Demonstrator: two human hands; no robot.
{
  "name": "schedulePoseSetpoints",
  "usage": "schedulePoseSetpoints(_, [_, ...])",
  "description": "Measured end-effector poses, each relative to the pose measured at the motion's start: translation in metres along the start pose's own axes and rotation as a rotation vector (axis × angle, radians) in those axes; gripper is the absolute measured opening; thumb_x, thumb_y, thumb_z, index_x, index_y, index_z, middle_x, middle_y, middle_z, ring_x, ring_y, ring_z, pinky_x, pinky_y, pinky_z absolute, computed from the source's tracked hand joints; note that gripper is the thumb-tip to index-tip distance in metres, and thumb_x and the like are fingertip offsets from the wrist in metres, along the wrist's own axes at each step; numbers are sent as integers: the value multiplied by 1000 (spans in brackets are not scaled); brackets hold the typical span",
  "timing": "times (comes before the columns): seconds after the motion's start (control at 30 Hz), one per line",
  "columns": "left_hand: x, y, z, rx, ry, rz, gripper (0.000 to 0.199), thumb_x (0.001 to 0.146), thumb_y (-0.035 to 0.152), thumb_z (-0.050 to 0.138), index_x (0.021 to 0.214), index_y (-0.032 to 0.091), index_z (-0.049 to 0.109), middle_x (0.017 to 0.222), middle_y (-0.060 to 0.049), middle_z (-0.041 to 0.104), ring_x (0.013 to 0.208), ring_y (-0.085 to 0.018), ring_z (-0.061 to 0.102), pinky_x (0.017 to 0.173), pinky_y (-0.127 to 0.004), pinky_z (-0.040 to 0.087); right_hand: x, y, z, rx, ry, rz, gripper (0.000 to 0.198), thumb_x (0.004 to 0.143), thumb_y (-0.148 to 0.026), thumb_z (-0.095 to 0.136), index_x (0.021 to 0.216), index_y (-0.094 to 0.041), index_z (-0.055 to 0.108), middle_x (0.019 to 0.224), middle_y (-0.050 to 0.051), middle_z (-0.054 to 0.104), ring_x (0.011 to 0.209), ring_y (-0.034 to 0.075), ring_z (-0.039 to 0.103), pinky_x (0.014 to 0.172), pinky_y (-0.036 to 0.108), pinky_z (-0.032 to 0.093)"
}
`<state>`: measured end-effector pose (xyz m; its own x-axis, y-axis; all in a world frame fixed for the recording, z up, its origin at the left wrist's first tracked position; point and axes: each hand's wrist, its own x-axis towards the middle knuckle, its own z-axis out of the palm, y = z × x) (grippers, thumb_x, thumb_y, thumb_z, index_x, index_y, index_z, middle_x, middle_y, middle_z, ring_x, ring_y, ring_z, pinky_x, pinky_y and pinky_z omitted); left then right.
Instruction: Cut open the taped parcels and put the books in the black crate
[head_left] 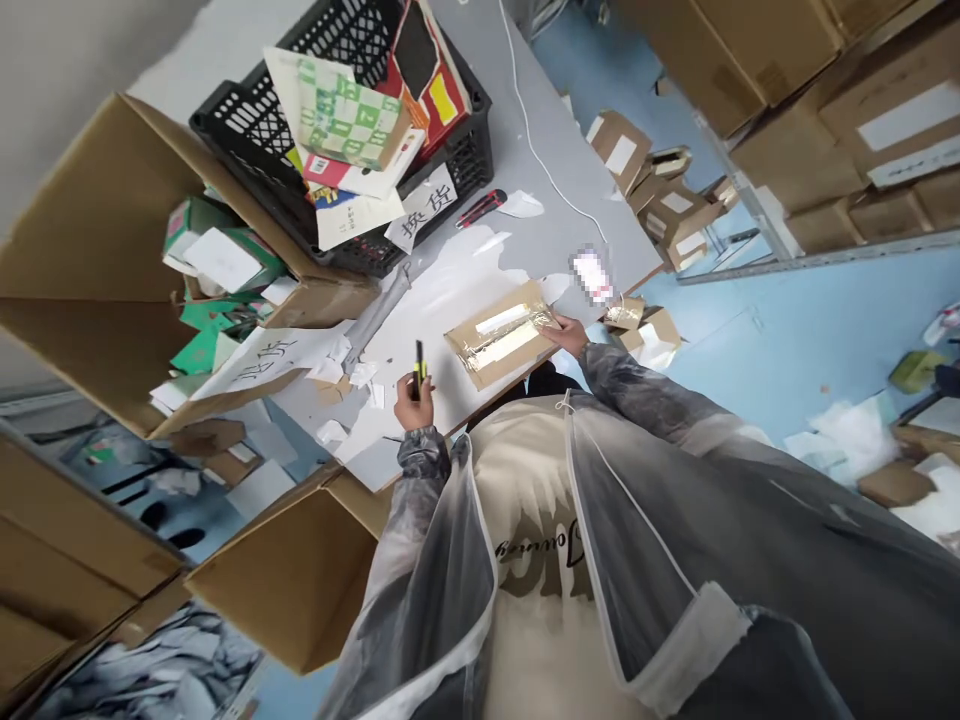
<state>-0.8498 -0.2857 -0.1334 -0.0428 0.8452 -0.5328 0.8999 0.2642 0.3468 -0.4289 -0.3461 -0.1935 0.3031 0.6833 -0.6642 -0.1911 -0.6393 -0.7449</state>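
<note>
My left hand [415, 408] is closed around a black and yellow utility knife [419, 372], held upright at the front left of the table. Its tip points away from me. My right hand [570, 336] grips the right end of a flat brown cardboard package [491, 357]. Clear shiny tape and white label strips cover the upper face of this package, which lies at the table's near edge. The knife is apart from the package, off to its left.
A black plastic crate [480, 150] holds books and packets. Beside it, an open carton [90, 220] contains green and white boxes. A red and black cutter [481, 208] and a blurred-out phone [591, 275] with a white cable [532, 150] lie on the table [600, 190]. An open box [300, 570] stands below left.
</note>
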Motion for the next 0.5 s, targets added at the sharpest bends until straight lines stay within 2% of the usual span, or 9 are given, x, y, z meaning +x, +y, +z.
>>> schedulePoseSetpoints(0.07, [-2, 50, -2, 46, -49, 170, 53, 127, 49, 49, 175, 32, 59, 156, -12, 84, 126, -26, 87, 104, -37, 69, 0, -2, 5, 31, -11, -20, 92, 74, -70, 110, 146, -15, 92, 143, 8, 91, 159, 43, 70, 138, 50, 57])
schedulePoseSetpoints(0.17, [3, 123, -1, 230, -135, 455, 53, 126, 53, 55, 172, 33, 71, 162, -12, 81, 145, -34, 78, 112, -39, 65, -1, -5, 10, 43, -40, -51, 93, 84, -66, 108, 159, -17, 86, 147, 7, 90, 164, 41, 67, 138, 50, 56])
schedulePoseSetpoints(0.27, [15, 173, 6, 394, -233, 593, 56, 126, 52, 53, 175, 33, 72, 158, -16, 80, 145, -38, 74, 109, -43, 62, -2, -6, 11, 30, -85, -65, 88, 94, -55, 105, 167, -12, 79, 154, 8, 88, 165, 38, 63, 140, 46, 53])
schedulePoseSetpoints(0.37, [25, 191, 16, 484, -254, 620, 58, 125, 52, 56, 177, 32, 71, 161, -20, 74, 148, -42, 68, 114, -50, 58, -2, -5, 11, 0, -105, -98, 80, 102, -45, 100, 169, -9, 76, 154, 8, 88, 167, 33, 61, 144, 41, 46])
schedulePoseSetpoints(0.5, [25, 187, 24, 496, -213, 589, 58, 126, 51, 53, 177, 29, 70, 157, -20, 75, 150, -42, 64, 120, -53, 55, -2, -6, 9, -37, -151, -128, 73, 104, -45, 100, 164, -8, 79, 141, 8, 92, 163, 31, 64, 143, 38, 44])
